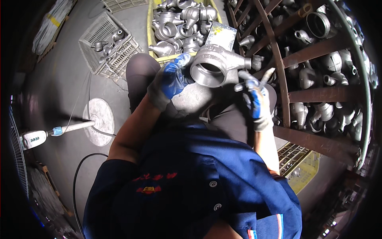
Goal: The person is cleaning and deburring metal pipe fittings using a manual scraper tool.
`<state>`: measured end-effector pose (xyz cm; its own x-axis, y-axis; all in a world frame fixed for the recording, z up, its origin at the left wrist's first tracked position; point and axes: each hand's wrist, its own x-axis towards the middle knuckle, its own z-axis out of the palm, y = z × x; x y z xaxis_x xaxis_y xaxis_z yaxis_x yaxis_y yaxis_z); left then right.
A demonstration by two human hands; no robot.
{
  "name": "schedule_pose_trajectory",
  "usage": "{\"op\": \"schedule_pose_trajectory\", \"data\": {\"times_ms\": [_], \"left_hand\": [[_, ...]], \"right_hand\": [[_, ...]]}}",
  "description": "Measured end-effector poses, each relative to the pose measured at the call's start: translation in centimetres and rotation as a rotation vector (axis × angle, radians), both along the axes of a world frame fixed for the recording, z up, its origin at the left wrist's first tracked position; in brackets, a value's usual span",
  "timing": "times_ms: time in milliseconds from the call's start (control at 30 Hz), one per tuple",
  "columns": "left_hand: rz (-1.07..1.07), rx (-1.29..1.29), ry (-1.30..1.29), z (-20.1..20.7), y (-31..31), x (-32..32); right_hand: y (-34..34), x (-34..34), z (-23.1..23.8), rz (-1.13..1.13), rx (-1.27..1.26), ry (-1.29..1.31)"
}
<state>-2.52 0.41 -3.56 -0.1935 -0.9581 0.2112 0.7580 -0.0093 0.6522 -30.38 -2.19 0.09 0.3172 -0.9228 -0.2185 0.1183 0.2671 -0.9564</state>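
A grey cast-metal fitting [209,65], with a wide round mouth and a narrower threaded end on its right, stands in front of my lap above a grey surface [191,97]. What bears its weight is hidden. My left hand [174,77], in a blue-coated glove, is close at its left side, fingers curved and apart; a dark gap shows between palm and metal. To the right and lower, my gloved right hand [254,95] is off the fitting and smeared by motion. A thin light-tipped shape [267,77] rises from it, a finger or a stick.
Beyond the fitting, a yellow crate [151,30] is heaped with similar castings; a paint-marked plate [221,35] stands near it. A brown metal rack [318,96] full of castings rises at right. Left are a grey crate [89,59], a fan's round base [104,121] and a black cable [75,183].
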Motion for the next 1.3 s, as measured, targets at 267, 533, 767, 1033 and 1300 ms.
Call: {"op": "schedule_pose_trajectory", "data": {"times_ms": [267, 533, 767, 1033, 1300], "left_hand": [[-0.22, 0.226, 0.121, -2.0, 0.1, 0.6], [-0.101, 0.349, -0.302, -1.9, -2.7, 0.5], [-0.344, 0.041, 0.222, -7.9, -2.1, 4.0], [-0.117, 0.415, -0.166, 0.6, -6.1, -1.2], [-0.07, 0.507, -0.386, -4.7, -9.5, 0.2]], "right_hand": [[-0.7, 3.3, 1.8, -0.059, 0.027, 0.007], [-1.4, 3.6, 1.5, -0.187, -0.137, 0.235], [-1.6, 3.8, 5.3, 0.07, -0.298, 0.337], [-4.9, 3.8, 16.1, 0.175, -0.458, 0.739], [-11.1, -2.7, 29.4, -0.463, -0.597, 0.591]]}}
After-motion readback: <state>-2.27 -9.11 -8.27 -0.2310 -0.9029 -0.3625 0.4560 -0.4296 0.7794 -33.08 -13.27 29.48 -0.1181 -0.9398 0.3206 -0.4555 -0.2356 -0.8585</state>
